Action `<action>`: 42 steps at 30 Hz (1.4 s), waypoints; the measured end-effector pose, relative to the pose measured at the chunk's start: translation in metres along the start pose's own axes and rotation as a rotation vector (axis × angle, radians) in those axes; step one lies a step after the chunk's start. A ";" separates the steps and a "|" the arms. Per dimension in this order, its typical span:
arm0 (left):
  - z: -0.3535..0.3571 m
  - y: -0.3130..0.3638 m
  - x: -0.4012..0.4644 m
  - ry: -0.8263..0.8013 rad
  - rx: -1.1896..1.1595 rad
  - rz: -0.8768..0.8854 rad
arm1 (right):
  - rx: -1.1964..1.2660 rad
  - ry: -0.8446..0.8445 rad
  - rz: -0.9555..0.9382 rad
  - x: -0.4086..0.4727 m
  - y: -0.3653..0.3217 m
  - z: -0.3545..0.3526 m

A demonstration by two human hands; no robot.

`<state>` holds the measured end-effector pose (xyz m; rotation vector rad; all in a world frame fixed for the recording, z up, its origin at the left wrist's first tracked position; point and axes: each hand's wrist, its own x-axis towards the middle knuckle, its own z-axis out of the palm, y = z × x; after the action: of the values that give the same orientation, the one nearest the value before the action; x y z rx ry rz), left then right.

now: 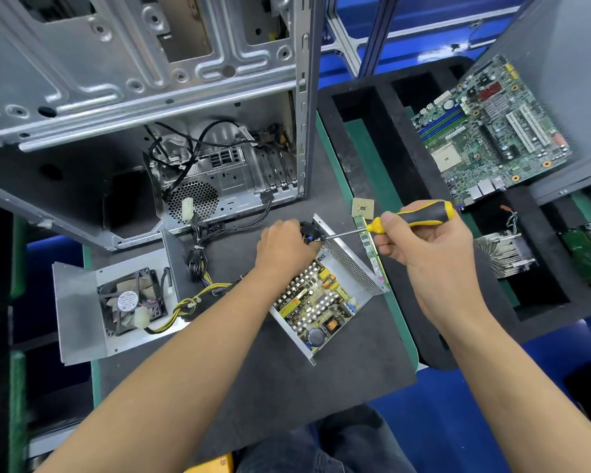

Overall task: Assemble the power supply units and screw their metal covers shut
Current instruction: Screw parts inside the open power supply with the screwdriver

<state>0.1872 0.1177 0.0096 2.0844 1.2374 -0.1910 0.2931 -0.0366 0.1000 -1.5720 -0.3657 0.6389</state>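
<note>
The open power supply unit point(325, 298) lies on the desk point(253, 363). The left hand point(284, 247) grips its far corner, fingers curled around a black part there. The right hand point(427, 240) grips a screwdriver point(413, 218), tip beside the left fingers.

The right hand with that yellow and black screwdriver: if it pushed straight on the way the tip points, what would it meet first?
Probably the left hand: the right hand aims the yellow-and-black screwdriver at the fingers holding a black part on the open metal power supply box. Depth is unclear.
</note>
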 end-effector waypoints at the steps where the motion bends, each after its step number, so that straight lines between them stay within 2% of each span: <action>1: 0.000 0.000 0.000 -0.006 -0.042 -0.018 | -0.002 0.000 0.001 0.000 0.000 0.000; 5: -0.002 -0.001 0.002 -0.045 -0.179 -0.087 | -0.001 0.002 0.001 0.000 -0.002 0.002; 18: -0.005 -0.001 0.003 -0.080 -0.220 -0.121 | -0.018 -0.004 -0.011 0.000 -0.001 0.002; 25: -0.007 -0.003 0.000 -0.176 -0.334 -0.113 | -0.028 0.000 -0.016 0.001 -0.002 0.001; 31: -0.006 -0.002 0.001 -0.192 -0.318 -0.112 | -0.020 0.000 -0.018 0.002 -0.001 0.001; 42: 0.000 0.001 0.003 -0.064 -0.143 -0.077 | -0.086 -0.020 -0.063 0.001 -0.001 0.003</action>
<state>0.1898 0.1199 0.0091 1.8968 1.2564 -0.1965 0.2922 -0.0336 0.1009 -1.6301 -0.4610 0.5979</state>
